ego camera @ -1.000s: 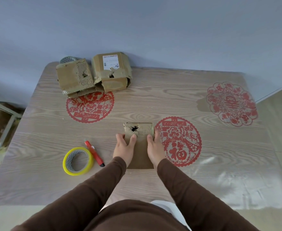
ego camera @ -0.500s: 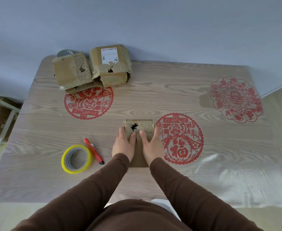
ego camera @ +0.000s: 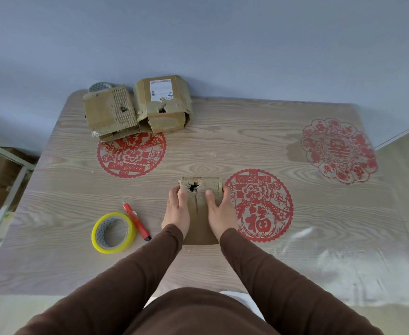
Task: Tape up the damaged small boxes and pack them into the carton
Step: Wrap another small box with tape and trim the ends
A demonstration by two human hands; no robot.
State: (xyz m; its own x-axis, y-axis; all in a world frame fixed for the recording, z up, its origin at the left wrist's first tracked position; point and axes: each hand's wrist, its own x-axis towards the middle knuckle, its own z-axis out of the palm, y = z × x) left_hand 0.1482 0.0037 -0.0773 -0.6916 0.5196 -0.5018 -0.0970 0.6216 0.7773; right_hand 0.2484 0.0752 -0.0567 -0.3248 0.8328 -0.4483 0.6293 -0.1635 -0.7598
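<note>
A small brown cardboard box [ego camera: 202, 213] with a torn black hole near its far end lies flat in the middle of the wooden table [ego camera: 247, 146]. My left hand [ego camera: 176, 211] rests on its left side, thumb beside the hole. My right hand [ego camera: 220, 211] lies on its right side, fingers straight and wrapping the right edge. Two more damaged boxes stand at the back left: a ribbed one [ego camera: 110, 112] and a labelled one [ego camera: 163, 102], each with a hole. A yellow roll of clear tape [ego camera: 113, 232] and a red utility knife [ego camera: 137, 221] lie left of my hands.
Red paper-cut decorations lie under the table's clear cover, one [ego camera: 259, 205] right beside the box, one [ego camera: 132, 154] at the left, one [ego camera: 338, 151] far right. Another tape roll [ego camera: 99, 87] peeks out behind the ribbed box. A metal frame [ego camera: 12, 180] stands left of the table.
My right hand slid left onto the box's top over the past second and has now shifted back toward its right edge. The left hand stays put. The camera tilted slightly.
</note>
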